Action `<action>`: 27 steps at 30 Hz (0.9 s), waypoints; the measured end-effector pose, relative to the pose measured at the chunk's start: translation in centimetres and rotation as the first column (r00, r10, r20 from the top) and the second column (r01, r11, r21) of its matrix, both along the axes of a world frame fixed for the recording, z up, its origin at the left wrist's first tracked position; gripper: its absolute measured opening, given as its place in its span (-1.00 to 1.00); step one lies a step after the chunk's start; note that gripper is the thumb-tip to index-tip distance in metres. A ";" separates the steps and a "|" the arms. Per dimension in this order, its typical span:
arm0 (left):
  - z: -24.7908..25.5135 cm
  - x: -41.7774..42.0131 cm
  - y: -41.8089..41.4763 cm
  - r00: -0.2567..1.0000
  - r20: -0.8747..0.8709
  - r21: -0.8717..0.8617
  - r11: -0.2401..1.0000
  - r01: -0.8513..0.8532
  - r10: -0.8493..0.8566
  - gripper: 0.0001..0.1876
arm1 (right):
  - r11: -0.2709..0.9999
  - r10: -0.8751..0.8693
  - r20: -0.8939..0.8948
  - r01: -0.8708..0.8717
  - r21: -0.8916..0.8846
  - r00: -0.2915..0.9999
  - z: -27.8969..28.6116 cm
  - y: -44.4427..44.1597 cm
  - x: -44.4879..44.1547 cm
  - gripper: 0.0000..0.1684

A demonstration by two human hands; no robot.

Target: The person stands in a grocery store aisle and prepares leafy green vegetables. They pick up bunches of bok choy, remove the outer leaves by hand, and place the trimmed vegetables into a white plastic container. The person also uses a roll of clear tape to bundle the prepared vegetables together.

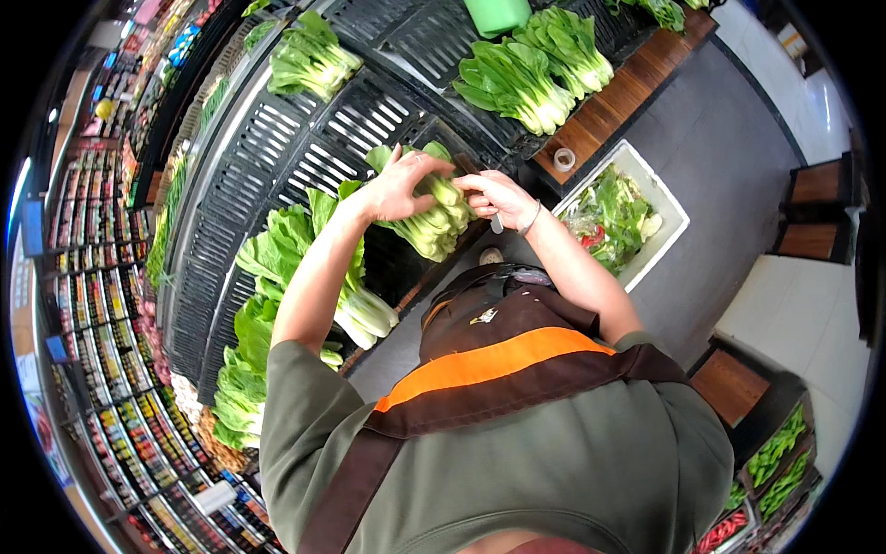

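Observation:
My left hand [408, 185] curls over a pile of pale-stemmed bok choy [436, 225] at the edge of the black slatted display, fingers and thumb around one head. Close beside it, my right hand [495, 199] holds a slim tool, probably a knife [496, 224]; its metal end pokes out below the fingers. The right fingertips meet the stem of the same head. Both hands partly cover the leaves. Left of the pile lie leafy heads with broad white stems [363, 315].
Bok choy bunches [529, 83] and a green container [497, 15] sit farther along the slatted display [360, 114]. A small clear cup [563, 160] stands on the wooden ledge [623, 90]. On the floor, a white foam box [664, 232] holds leaf scraps. Packed shelves [104, 291] line the left.

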State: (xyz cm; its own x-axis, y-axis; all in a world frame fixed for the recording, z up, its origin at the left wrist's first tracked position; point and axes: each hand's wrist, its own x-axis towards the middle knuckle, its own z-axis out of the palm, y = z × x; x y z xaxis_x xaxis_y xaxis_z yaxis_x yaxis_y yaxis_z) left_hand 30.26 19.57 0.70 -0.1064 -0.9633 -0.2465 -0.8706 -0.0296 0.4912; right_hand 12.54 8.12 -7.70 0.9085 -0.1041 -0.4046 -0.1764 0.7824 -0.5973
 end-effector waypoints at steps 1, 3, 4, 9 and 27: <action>0.2 -0.1 -0.1 0.999 0.027 0.031 0.999 0.029 -0.029 -0.45 | 1.000 -0.004 -0.006 0.004 -0.013 1.000 0.0 0.1 0.0 -0.80; -0.4 0.1 -0.2 0.997 0.032 -0.023 0.997 0.071 -0.070 -0.52 | 0.999 -0.016 0.014 0.017 -0.031 1.000 -0.3 0.2 -0.2 -0.76; -0.7 0.2 -0.2 0.998 0.008 -0.037 0.997 0.065 -0.065 -0.54 | 0.999 -0.022 0.024 0.023 -0.041 0.999 -0.4 0.3 -0.3 -0.72; -0.8 -0.4 -0.2 0.999 -0.024 -0.059 0.998 0.034 -0.035 -0.64 | 0.990 -0.140 0.033 0.140 0.004 0.990 -0.6 0.8 -1.6 -0.45; -2.9 0.6 -0.3 1.000 -0.014 -0.079 0.997 -0.011 0.010 -0.68 | 0.560 -0.331 0.189 0.353 -0.750 0.925 -2.4 5.0 -4.6 -0.59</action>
State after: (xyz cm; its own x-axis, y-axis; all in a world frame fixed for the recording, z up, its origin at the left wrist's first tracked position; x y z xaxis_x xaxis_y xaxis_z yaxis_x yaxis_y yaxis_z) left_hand 30.84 19.31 -2.22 -0.0988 -0.9808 -0.1684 -0.8636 0.0004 0.5042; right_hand 7.93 13.10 -10.15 0.7458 -0.6662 -0.0071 0.0285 0.0425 -0.9987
